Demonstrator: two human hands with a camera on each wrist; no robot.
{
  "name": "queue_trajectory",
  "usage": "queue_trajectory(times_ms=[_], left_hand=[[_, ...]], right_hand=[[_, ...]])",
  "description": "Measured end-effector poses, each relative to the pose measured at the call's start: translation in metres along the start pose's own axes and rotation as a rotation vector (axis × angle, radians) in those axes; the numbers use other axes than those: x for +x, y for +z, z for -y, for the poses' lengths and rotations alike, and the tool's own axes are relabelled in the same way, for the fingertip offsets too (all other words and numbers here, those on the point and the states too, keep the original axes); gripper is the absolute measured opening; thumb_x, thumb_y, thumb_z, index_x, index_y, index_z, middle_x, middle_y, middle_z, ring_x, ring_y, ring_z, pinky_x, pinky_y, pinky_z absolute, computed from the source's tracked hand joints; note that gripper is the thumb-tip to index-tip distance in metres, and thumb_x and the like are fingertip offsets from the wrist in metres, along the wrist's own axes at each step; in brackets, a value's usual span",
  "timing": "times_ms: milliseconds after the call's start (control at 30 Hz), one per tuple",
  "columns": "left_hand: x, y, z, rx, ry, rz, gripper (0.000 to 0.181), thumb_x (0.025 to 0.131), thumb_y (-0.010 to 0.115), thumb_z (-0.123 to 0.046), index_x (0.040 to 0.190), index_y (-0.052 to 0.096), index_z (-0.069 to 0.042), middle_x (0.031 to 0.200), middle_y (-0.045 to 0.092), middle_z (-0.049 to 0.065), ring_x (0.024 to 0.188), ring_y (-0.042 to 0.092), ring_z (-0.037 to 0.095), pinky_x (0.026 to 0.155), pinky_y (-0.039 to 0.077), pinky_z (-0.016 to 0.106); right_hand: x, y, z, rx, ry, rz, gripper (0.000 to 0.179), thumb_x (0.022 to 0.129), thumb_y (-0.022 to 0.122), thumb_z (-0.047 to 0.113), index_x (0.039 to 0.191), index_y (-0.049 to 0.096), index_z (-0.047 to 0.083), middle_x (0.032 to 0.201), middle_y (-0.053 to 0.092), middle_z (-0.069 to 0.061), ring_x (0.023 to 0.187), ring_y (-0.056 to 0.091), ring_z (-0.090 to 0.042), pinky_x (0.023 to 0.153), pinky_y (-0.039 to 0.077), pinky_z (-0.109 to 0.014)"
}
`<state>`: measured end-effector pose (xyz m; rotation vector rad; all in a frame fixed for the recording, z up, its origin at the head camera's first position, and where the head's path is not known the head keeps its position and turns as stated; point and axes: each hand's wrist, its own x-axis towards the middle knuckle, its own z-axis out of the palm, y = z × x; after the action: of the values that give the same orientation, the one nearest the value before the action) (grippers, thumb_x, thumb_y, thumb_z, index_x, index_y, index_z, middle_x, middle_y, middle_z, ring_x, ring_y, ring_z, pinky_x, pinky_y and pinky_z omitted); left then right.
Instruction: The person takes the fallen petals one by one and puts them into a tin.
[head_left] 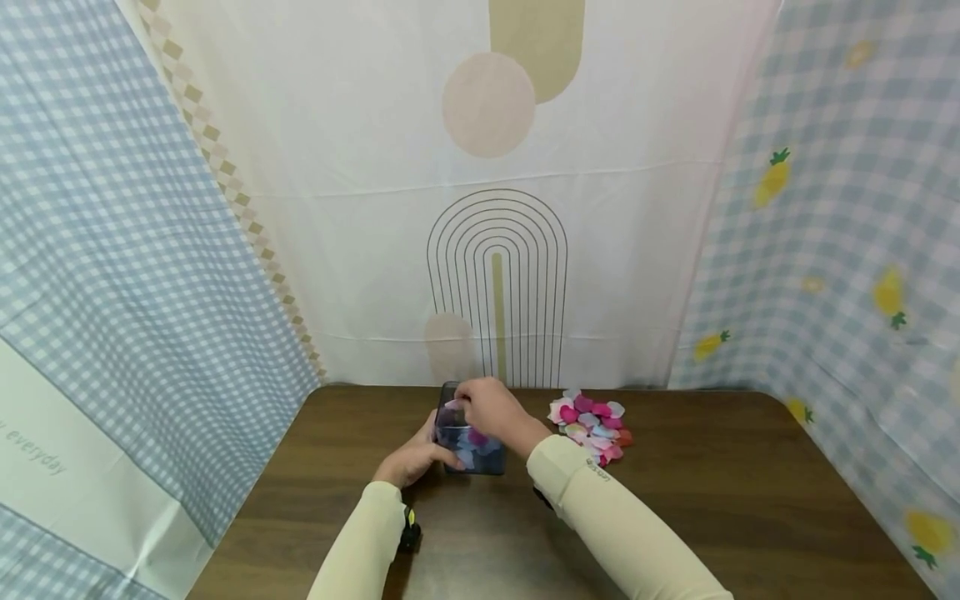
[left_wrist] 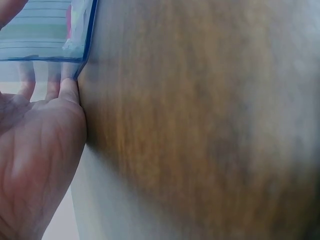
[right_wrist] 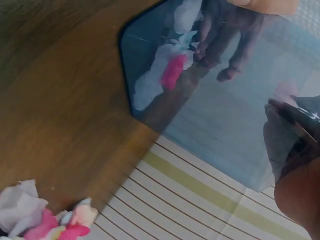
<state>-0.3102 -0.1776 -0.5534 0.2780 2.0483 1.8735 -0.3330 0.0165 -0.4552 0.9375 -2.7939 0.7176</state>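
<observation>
A clear, bluish plastic box [right_wrist: 215,130] stands on the table. Its near wall shows white, pale blue and magenta flower petals [right_wrist: 174,71] gathered at the bottom. My left hand [head_left: 416,454] grips the box from the left, the thumb on the near side and the other fingers behind it. Over the box's upper part, my right hand [head_left: 491,408] pinches a pale pink petal [head_left: 453,404]. In the right wrist view that petal shows through the clear wall, beside the right fingertips.
Right of the box lies a loose heap of pink, white, pale blue and red petals [head_left: 591,427] on the brown wooden table [head_left: 697,492]. A patterned cloth [head_left: 615,275] hangs behind the table's far edge, with checked cloths on both sides.
</observation>
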Motion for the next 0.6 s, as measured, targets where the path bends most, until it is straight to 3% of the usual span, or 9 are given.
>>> queue_trajectory(times_ms=[333, 600], left_hand=[[-0.0023, 0.0014, 0.0006, -0.004, -0.006, 0.002, 0.100, 0.075, 0.082, 0.005, 0.155, 0.025, -0.015, 0.158, 0.046, 0.022, 0.136, 0.053, 0.033, 0.117, 0.040, 0.036], [-0.0006, 0.0004, -0.0001, -0.008, -0.007, -0.010, 0.104, 0.073, 0.084, 0.004, 0.156, 0.026, -0.017, 0.158, 0.047, 0.021, 0.135, 0.053, 0.031, 0.119, 0.038, 0.039]], right_hand=[[0.0001, 0.0062, -0.0020, -0.031, 0.051, 0.027, 0.015, 0.105, 0.067, 0.020, 0.105, 0.080, 0.013, 0.105, 0.081, -0.003, 0.091, 0.071, -0.016, 0.085, 0.062, -0.035], [0.0017, 0.0054, -0.0007, -0.020, 0.064, 0.024, 0.015, 0.104, 0.067, 0.019, 0.105, 0.080, 0.012, 0.102, 0.081, -0.001, 0.083, 0.066, -0.013, 0.080, 0.059, -0.033]])
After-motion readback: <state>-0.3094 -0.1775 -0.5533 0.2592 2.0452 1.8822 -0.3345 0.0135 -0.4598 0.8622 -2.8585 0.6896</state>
